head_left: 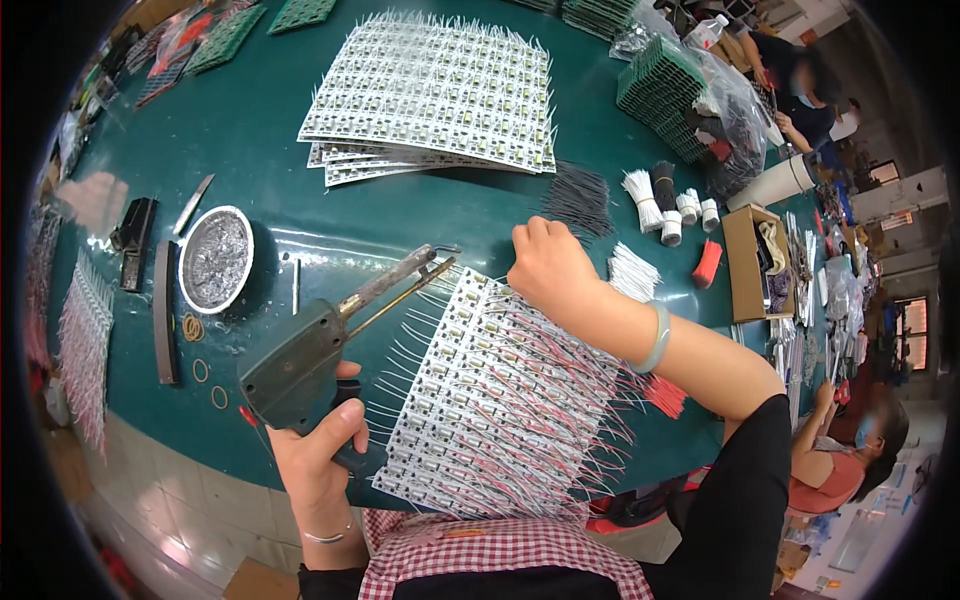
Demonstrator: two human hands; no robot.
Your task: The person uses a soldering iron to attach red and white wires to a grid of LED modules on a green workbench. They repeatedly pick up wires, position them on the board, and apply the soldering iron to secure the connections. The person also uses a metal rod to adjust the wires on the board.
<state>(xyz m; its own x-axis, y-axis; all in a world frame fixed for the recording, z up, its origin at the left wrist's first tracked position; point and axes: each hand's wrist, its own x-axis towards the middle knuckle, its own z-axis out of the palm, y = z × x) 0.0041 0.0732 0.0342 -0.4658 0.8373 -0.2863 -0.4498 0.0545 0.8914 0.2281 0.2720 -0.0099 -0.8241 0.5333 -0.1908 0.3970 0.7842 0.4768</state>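
Observation:
My left hand (325,455) is wrapped round the grip of a dark green soldering gun (295,365). The gun's tip points up and right, just past the upper left corner of a white circuit board panel (440,425). Rows of small parts cover this panel, with red and white wires standing out across it and white wires along its left edge. Over the panel's upper edge, my right hand (555,262) is closed, knuckles up. Its fingertips are hidden, so what they pinch cannot be made out. Black wires (580,200) lie just beyond that hand.
Stacked wired panels (430,90) lie at the far side of the green table (250,140). A white bowl of grey metallic matter (243,285) stands left, near rubber bands (193,327). Wire bundles (642,200) and a cardboard box (745,270) sit right. Two people work beyond.

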